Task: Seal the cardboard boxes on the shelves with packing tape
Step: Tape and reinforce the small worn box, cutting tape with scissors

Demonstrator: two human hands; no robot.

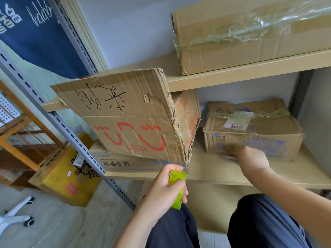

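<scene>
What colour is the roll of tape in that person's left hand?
Yellow-green, translucent tape roll, gripped by the left hand; only the head view shows it.

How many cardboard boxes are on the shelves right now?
4: a taped box on the upper shelf; on the lower shelf, a tilted box atop a flat box, and a small box at right. Others may be hidden.

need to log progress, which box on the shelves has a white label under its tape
The small box on the lower shelf, far right, by the right hand; the others show none.
</scene>
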